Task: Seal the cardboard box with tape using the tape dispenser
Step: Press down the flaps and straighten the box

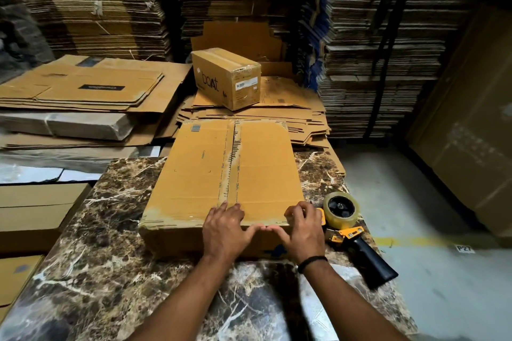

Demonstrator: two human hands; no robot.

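A flat brown cardboard box (199, 169) lies on the marble table (91, 230), flaps closed, with clear tape along the centre seam and across the near edge. My left hand (224, 227) rests on the box's near top edge, fingers straight, thumb stretched along the front. My right hand (300, 232) presses the near right corner with its fingers, thumb pointing toward the left thumb. The tape dispenser (352, 232), with a yellow frame, a black handle and a clear tape roll, lies on the table just right of my right hand, apart from it.
A small sealed box marked "boat" (225, 77) stands on flattened cartons (83, 88) behind the table. Tall stacks of flat cardboard (374, 50) fill the back. Bare concrete floor (432, 243) with a yellow line lies to the right.
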